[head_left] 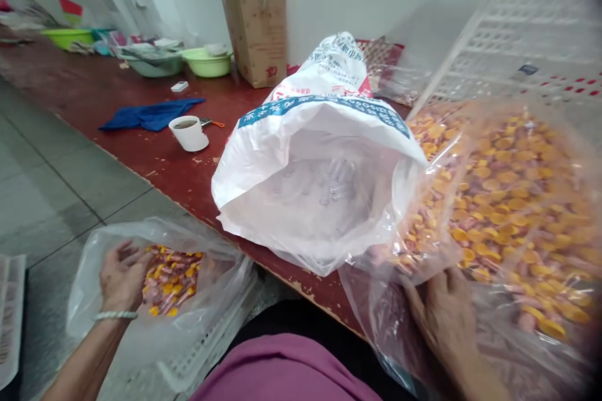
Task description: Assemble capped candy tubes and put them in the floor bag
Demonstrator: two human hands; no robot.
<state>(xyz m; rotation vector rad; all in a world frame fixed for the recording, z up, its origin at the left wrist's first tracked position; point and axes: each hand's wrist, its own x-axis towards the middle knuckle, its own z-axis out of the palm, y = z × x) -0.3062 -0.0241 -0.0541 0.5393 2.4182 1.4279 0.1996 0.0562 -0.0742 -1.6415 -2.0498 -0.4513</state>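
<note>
You wear a plum-pink top (286, 369), plain in colour, its cloth lightly creased across your front. Beyond its lower edge shows a black garment (301, 319) over your lap. Around your left wrist sits a pale, whitish-green bracelet (116, 315), slim and apparently beaded. Your left hand (123, 279) and right hand (444, 307) are bare, and your visible forearms are uncovered.
</note>
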